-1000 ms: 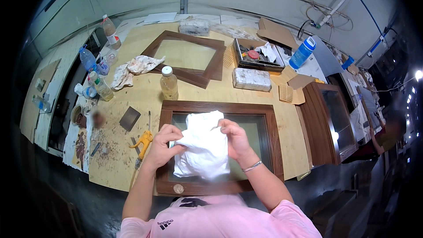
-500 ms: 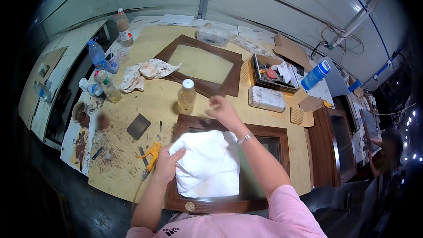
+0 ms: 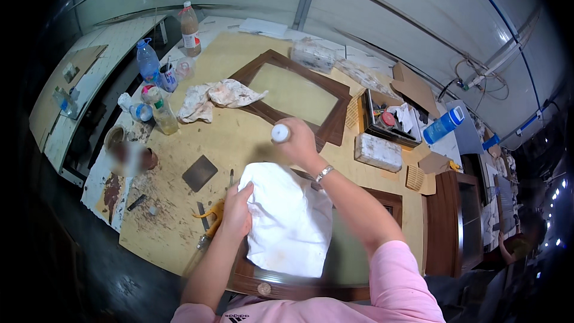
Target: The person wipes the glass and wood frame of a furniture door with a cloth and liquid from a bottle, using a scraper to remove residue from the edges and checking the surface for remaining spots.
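My right hand (image 3: 301, 143) is wrapped round a bottle (image 3: 280, 133), its white cap facing up at me; the hand hides most of its body. Left of it and nearer, my left hand (image 3: 237, 210) grips the edge of a white cloth (image 3: 288, 221). That cloth hangs spread over a brown wooden frame with a glass panel (image 3: 348, 245), covering much of it. Close by my left forearm lies a yellow air blow gun (image 3: 213, 218), partly hidden by the arm.
A second wooden frame (image 3: 339, 125) lies farther back, with a stained rag (image 3: 218, 98) against it. Several bottles stand at the left edge, near a dark square pad (image 3: 200, 173). To the right are a box of odds and ends (image 3: 382, 128), a wrapped block (image 3: 378, 152) and a blue bottle (image 3: 443, 125).
My right hand, empty before, has closed round the white-capped bottle and lifted it off the table. The left hand keeps hold of the cloth. The view has shifted slightly.
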`<state>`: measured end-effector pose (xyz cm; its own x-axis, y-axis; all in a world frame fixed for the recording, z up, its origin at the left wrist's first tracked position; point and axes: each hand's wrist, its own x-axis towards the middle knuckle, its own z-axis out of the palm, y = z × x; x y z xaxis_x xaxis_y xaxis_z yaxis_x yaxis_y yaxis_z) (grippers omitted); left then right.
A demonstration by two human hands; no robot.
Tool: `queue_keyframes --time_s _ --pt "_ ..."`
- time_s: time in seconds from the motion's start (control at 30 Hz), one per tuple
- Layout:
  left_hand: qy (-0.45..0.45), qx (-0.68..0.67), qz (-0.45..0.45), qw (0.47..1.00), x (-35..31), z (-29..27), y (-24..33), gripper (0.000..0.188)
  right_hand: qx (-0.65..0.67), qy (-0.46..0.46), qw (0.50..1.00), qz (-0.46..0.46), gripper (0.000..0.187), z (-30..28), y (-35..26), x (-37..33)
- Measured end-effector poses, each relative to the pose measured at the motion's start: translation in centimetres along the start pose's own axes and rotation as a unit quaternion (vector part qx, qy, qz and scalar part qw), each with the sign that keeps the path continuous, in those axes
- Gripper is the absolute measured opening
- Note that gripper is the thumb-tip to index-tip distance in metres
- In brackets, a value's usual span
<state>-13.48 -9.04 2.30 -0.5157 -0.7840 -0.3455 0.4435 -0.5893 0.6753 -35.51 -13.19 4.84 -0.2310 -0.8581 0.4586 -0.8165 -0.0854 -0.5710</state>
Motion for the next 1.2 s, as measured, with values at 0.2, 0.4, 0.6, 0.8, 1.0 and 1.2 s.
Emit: queue_keyframes --time_s 0.2,0.4,0.6,0.8,1.0,1.2 --pt "-0.044 -0.001 -0.023 0.999 1.3 2.1 -1.1 0.029 -0.290 -0.168 0.925 -0.180 0.019 -6.0 -1.7 -2.3" --pt "-0.083 -0.008 -0.045 0.996 0.9 4.1 -2.3 0.027 -0.503 -0.248 0.796 -0.230 0.014 -7.8 -1.7 -4.5" --pt "-0.080 -0.014 -0.057 0.995 0.6 4.4 -2.5 0.028 -0.545 -0.252 0.759 -0.252 0.017 -9.1 -2.9 -4.4" --pt "-0.068 -0.023 -0.052 0.996 0.9 3.8 -2.3 0.029 -0.494 -0.248 0.802 -0.228 0.020 -8.0 -2.8 -3.2" --pt "-0.041 -0.029 -0.054 0.997 0.3 3.2 -1.8 0.033 -0.304 -0.164 0.923 -0.173 0.014 -5.2 -2.1 -1.8" --pt "-0.048 -0.043 -0.054 0.996 -1.1 1.0 -1.1 0.033 0.170 -0.140 0.945 0.240 0.026 -1.8 -1.4 2.6"
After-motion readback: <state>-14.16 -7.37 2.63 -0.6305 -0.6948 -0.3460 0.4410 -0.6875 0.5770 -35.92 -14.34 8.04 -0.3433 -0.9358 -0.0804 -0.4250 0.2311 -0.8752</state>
